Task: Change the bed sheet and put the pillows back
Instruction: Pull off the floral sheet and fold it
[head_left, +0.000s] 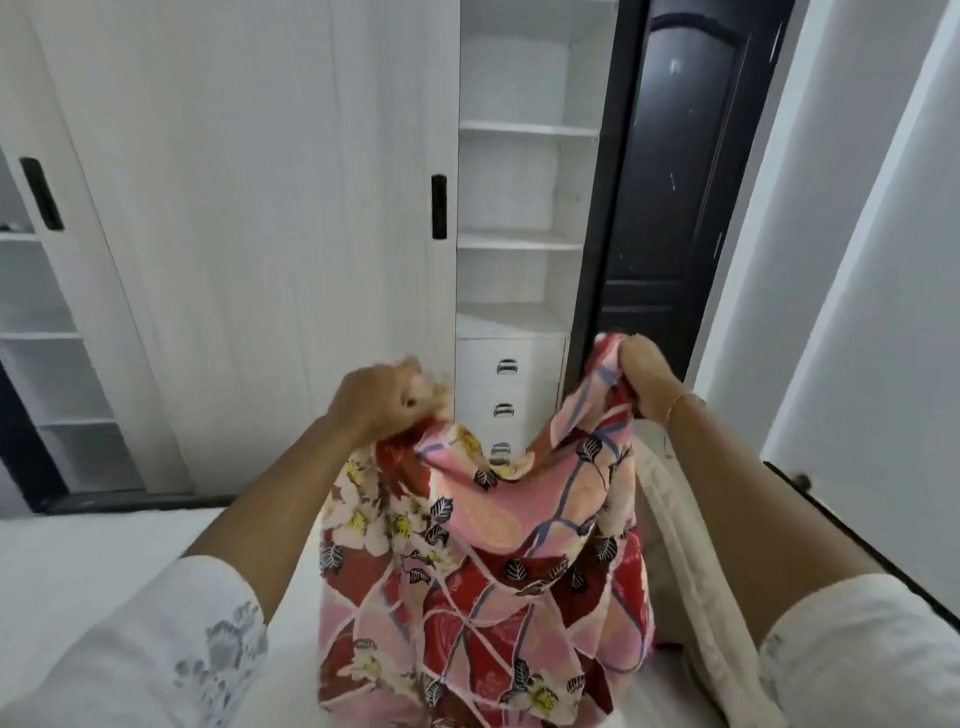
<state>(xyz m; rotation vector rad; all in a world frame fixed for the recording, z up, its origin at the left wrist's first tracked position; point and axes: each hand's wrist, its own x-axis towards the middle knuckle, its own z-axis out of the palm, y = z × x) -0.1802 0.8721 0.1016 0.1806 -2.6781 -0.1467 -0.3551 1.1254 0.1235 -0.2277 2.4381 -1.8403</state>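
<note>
A red and pink floral bed sheet (483, 561) hangs in front of me, held up by its top edge. My left hand (382, 400) grips one bunched corner of it. My right hand (647, 376) grips the other end, a little higher. The cloth sags between the two hands and drops out of the bottom of the view. Under it lies the white mattress (93, 561). A cream-coloured pillow or folded cover (685, 540) lies on the bed just under my right forearm, partly hidden by the sheet.
A white wardrobe with a sliding door (260, 234) stands ahead, its open shelves (524, 239) and small drawers (506, 389) behind the sheet. A dark door (675, 182) is to the right of the shelves, then a white wall (857, 260).
</note>
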